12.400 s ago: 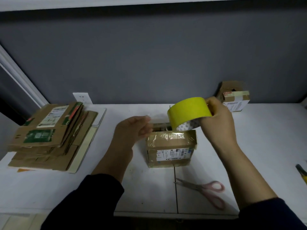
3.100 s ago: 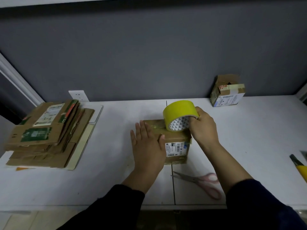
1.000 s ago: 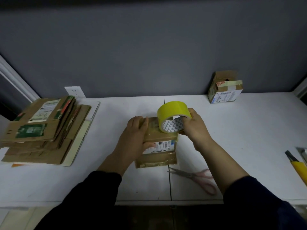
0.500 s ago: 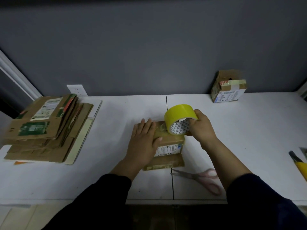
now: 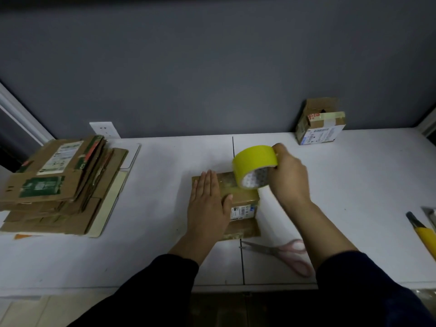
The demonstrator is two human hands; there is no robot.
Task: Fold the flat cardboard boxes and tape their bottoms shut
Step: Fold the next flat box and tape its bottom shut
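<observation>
A small brown cardboard box with a white barcode label sits at the middle of the white table. My left hand lies flat on the box's left half, fingers straight and pressing down. My right hand grips a yellow roll of tape held on edge just above the box's far right corner. Shiny tape covers the top of the box. A stack of flat cardboard boxes lies at the left of the table.
Pink-handled scissors lie just in front of the box, to its right. A folded, taped box stands at the back right by the grey wall. A yellow-handled tool lies at the right edge. A wall socket sits behind the stack.
My right hand has lifted the tape roll a little, away from the box top. My left hand stays flat on the box, with its fingers now closer together.
</observation>
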